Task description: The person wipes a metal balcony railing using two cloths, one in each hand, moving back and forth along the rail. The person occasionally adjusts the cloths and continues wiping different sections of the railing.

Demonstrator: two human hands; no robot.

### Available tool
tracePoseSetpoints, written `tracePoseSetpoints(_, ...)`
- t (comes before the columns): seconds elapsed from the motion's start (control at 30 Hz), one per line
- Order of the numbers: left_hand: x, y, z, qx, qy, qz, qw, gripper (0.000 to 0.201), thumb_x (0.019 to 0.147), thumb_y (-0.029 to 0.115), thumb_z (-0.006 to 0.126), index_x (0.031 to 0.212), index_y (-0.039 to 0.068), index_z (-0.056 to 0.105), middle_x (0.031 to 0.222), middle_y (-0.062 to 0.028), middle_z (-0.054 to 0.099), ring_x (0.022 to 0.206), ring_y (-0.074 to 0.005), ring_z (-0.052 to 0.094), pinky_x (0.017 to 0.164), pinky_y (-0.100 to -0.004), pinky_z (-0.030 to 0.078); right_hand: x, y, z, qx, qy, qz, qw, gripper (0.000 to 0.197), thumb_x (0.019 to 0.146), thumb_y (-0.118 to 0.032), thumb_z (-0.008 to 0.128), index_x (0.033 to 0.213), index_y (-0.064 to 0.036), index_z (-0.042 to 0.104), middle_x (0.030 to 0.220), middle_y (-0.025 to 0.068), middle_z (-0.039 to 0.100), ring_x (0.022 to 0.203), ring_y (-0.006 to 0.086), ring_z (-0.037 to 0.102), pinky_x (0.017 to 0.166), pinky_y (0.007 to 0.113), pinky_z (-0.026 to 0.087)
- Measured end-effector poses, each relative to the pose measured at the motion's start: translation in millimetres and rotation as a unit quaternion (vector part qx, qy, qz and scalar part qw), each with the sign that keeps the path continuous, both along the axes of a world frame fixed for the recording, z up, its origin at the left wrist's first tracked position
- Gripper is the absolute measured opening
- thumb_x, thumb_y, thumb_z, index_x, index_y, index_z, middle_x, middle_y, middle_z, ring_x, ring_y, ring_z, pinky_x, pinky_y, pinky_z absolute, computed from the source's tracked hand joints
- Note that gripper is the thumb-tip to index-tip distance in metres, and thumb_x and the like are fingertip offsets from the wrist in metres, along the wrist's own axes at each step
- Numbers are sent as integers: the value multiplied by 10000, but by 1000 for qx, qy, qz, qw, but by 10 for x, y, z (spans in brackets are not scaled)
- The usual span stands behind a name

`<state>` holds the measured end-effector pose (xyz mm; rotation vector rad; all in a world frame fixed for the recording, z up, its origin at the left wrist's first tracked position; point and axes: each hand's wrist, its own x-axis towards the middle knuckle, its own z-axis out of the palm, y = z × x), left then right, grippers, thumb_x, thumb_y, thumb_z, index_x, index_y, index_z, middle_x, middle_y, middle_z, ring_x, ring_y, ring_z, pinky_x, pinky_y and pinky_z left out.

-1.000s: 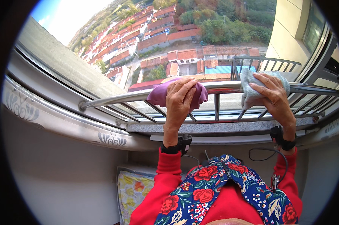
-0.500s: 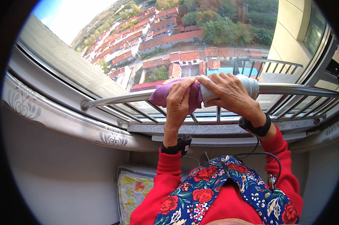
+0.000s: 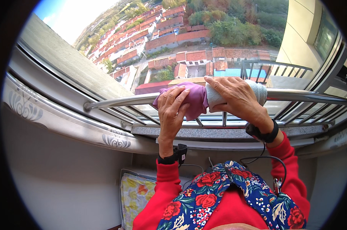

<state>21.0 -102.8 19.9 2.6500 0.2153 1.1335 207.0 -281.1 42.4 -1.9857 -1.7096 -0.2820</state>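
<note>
A shiny metal rail [image 3: 292,94] runs across in front of me at the window. Around it lies a purple cloth [image 3: 196,102], and directly to its right a pale grey-green towel [image 3: 260,92]. My left hand [image 3: 171,112] rests on the left part of the purple cloth, its fingers curled over it and gripping it against the rail. My right hand [image 3: 236,95] is wrapped over the towel, thumb on the near side. The two cloths touch or nearly touch between my hands. The underside of both is hidden.
Thin metal bars [image 3: 224,119] stand below the rail, above a speckled stone sill [image 3: 204,132]. Window frames flank both sides. A black cable [image 3: 284,168] hangs by my right forearm. A yellow patterned cloth item [image 3: 137,195] lies low at the left. Red-roofed houses show far below outside.
My left hand has slid left along the purple cloth, away from my right hand, uncovering more of the cloth. My right hand stays on the towel, nearly in place.
</note>
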Motion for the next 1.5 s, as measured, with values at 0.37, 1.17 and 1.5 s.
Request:
tracePoseSetpoints(0.37, 60, 43, 74, 21, -43, -43, 998, 195, 823, 34, 735, 1010, 65, 690, 1066, -49, 666, 1015, -268, 613, 901, -404, 461, 0, 18, -32, 59, -61, 1, 996, 799, 728, -413, 863, 1411, -143, 547, 1235, 94, 648, 1102, 298, 625, 958, 432, 484)
tracePoseSetpoints(1.17, -665, 981, -99, 0, -88, 74, 993, 130, 900, 25, 664, 999, 81, 600, 1227, -60, 715, 1182, -277, 625, 1009, -419, 401, -86, 23, 25, 9, -82, -27, 996, 886, 659, -368, 897, 1444, -142, 555, 1296, 75, 656, 1083, 287, 641, 936, 447, 492)
tracePoseSetpoints(1.5, -1164, 1716, -140, -29, -112, 166, 979, 117, 934, 52, 648, 1038, 82, 603, 1035, -86, 713, 1007, -302, 644, 979, -420, 427, -130, 37, 26, 5, -77, -48, 996, 924, 625, -356, 911, 1453, -148, 558, 1282, 69, 663, 1078, 289, 641, 956, 454, 485)
